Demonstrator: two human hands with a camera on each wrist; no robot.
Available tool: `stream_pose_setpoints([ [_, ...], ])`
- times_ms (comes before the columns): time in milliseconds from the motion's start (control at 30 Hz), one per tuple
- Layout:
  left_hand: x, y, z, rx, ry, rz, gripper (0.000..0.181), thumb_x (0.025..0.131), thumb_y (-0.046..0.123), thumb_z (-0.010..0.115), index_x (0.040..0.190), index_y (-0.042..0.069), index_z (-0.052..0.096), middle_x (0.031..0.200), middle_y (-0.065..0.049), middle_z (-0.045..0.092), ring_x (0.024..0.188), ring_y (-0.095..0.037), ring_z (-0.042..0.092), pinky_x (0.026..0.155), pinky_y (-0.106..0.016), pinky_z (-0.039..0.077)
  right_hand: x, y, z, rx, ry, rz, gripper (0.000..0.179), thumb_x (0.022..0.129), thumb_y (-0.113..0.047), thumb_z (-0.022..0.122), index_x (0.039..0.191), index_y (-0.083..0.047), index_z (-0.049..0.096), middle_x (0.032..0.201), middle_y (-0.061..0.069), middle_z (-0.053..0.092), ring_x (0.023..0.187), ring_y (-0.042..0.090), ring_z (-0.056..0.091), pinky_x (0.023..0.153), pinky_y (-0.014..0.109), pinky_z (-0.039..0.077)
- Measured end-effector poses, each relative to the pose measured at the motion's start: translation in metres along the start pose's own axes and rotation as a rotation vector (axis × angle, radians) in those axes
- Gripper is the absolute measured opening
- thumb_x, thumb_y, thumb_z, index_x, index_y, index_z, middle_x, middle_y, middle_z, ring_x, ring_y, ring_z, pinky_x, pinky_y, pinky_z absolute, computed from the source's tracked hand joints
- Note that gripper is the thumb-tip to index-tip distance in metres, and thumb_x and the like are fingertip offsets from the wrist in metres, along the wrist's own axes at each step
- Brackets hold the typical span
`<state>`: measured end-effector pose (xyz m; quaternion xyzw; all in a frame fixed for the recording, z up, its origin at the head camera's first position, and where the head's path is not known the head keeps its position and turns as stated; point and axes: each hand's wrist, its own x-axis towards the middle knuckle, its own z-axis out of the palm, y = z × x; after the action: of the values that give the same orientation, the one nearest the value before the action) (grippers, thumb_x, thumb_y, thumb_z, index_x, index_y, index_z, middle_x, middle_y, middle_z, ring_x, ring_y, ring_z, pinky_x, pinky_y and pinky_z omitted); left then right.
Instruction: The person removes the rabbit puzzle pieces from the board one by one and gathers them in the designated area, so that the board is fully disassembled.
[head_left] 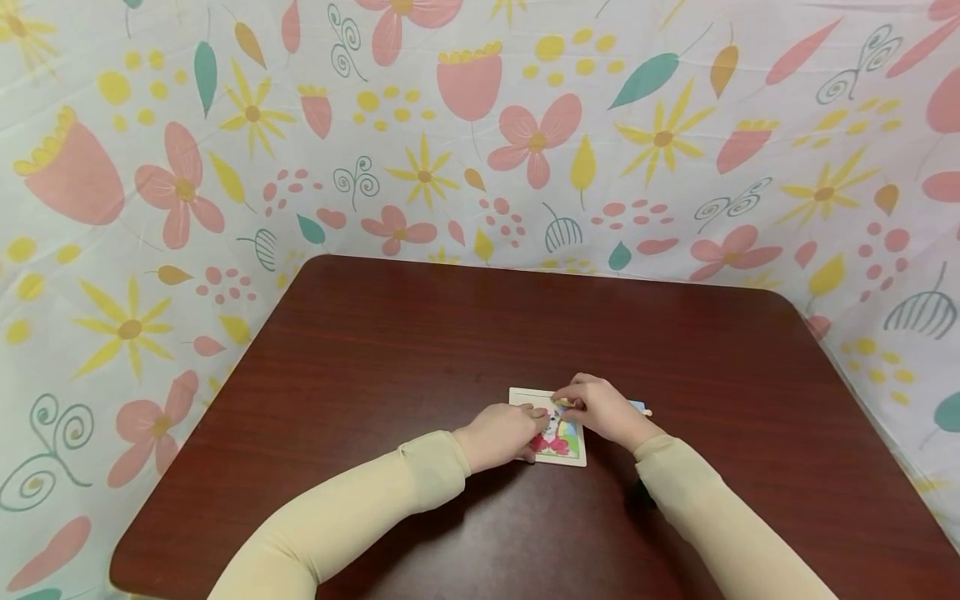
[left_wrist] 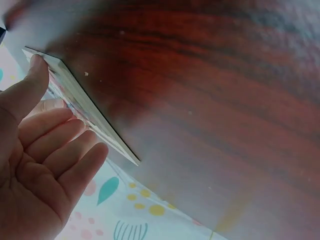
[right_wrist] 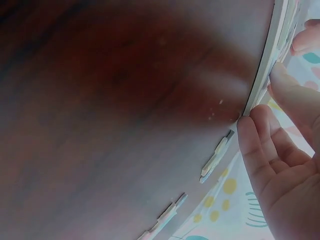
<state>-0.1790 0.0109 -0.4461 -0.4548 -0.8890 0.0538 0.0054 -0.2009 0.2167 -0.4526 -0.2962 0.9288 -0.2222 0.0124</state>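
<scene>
A small wooden picture puzzle [head_left: 570, 460] with a pale frame lies on the brown table, showing a cartoon figure in pink and red. My left hand [head_left: 501, 432] rests over its left side. In the left wrist view the thumb [left_wrist: 36, 67] lies at the frame [left_wrist: 92, 112], and the other fingers extend loosely over the picture. From the upper right, my right hand [head_left: 606, 410] reaches in, thumb and forefinger pinching a small yellowish puzzle piece [head_left: 562, 402] at the board. Its other fingers [right_wrist: 248, 132] are by the frame's corner, and they partly hide the picture.
Just beyond the right hand, a light-blue loose piece [head_left: 639, 406] lies on the table [head_left: 420, 333]. Two flat pieces show in the right wrist view, one nearer [right_wrist: 216, 157] and one farther [right_wrist: 164, 218]. A flower-patterned cloth [head_left: 480, 125] hangs behind the table.
</scene>
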Motion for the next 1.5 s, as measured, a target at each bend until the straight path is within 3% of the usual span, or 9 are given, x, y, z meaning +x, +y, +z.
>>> stream_pose_setpoints([
  [33, -0.002, 0.001, -0.006, -0.005, -0.017, -0.005, 0.050, 0.080, 0.045, 0.071, 0.121, 0.017, 0.062, 0.131, 0.003, 0.058, 0.117, -0.010, 0.056, 0.078, -0.021, 0.052, 0.000, 0.000, 0.000, -0.002, 0.000, 0.003, 0.025, 0.079, -0.008, 0.075, 0.104, -0.006, 0.072, 0.086, 0.004, 0.058, 0.067, 0.012, 0.050, 0.060, 0.022, 0.044],
  [267, 0.000, 0.000, -0.003, -0.012, -0.016, -0.009, 0.047, 0.079, 0.044, 0.072, 0.117, 0.018, 0.063, 0.126, 0.007, 0.061, 0.106, -0.007, 0.060, 0.072, -0.021, 0.052, 0.000, 0.000, 0.000, -0.033, 0.008, -0.015, 0.026, 0.077, -0.008, 0.076, 0.103, -0.008, 0.073, 0.086, 0.004, 0.058, 0.069, 0.013, 0.051, 0.061, 0.022, 0.044],
  [467, 0.000, 0.001, -0.006, -0.004, -0.041, -0.016, 0.044, 0.078, 0.045, 0.073, 0.111, 0.018, 0.064, 0.109, 0.009, 0.066, 0.086, -0.005, 0.061, 0.068, -0.021, 0.051, -0.002, 0.000, 0.001, -0.115, 0.040, -0.068, 0.028, 0.075, -0.007, 0.078, 0.102, -0.012, 0.074, 0.085, 0.002, 0.057, 0.068, 0.010, 0.052, 0.061, 0.022, 0.045],
  [700, -0.001, 0.002, -0.009, 0.021, -0.061, -0.018, 0.038, 0.077, 0.046, 0.073, 0.104, 0.019, 0.066, 0.094, 0.010, 0.064, 0.082, -0.005, 0.063, 0.066, -0.021, 0.051, 0.001, 0.000, 0.002, -0.197, 0.025, -0.115, 0.027, 0.074, -0.014, 0.079, 0.100, -0.015, 0.074, 0.084, -0.001, 0.058, 0.071, 0.010, 0.053, 0.063, 0.023, 0.046],
  [900, 0.001, 0.003, -0.009, -0.005, -0.064, -0.014, 0.032, 0.078, 0.043, 0.074, 0.096, 0.019, 0.064, 0.088, 0.008, 0.064, 0.077, -0.006, 0.062, 0.065, -0.021, 0.050, 0.007, -0.002, -0.004, -0.289, 0.009, -0.173, 0.028, 0.068, -0.021, 0.083, 0.094, -0.015, 0.073, 0.083, -0.002, 0.057, 0.074, 0.014, 0.053, 0.067, 0.029, 0.049],
  [1200, 0.004, 0.003, -0.009, -0.047, -0.067, -0.063, 0.028, 0.074, 0.041, 0.078, 0.081, 0.019, 0.062, 0.080, 0.006, 0.066, 0.070, -0.007, 0.062, 0.059, -0.023, 0.051, 0.011, -0.011, -0.003, -0.477, -0.017, -0.215, 0.031, 0.067, -0.020, 0.085, 0.092, -0.018, 0.066, 0.082, 0.001, 0.056, 0.073, 0.020, 0.053, 0.063, 0.034, 0.050],
  [1500, 0.002, 0.003, -0.009, -0.037, -0.058, -0.061, 0.028, 0.075, 0.042, 0.077, 0.082, 0.019, 0.062, 0.080, 0.007, 0.066, 0.069, -0.006, 0.061, 0.058, -0.022, 0.050, 0.012, -0.014, -0.003, -0.460, -0.020, -0.200, 0.032, 0.066, -0.020, 0.085, 0.091, -0.017, 0.066, 0.082, 0.001, 0.059, 0.077, 0.020, 0.057, 0.070, 0.037, 0.052],
])
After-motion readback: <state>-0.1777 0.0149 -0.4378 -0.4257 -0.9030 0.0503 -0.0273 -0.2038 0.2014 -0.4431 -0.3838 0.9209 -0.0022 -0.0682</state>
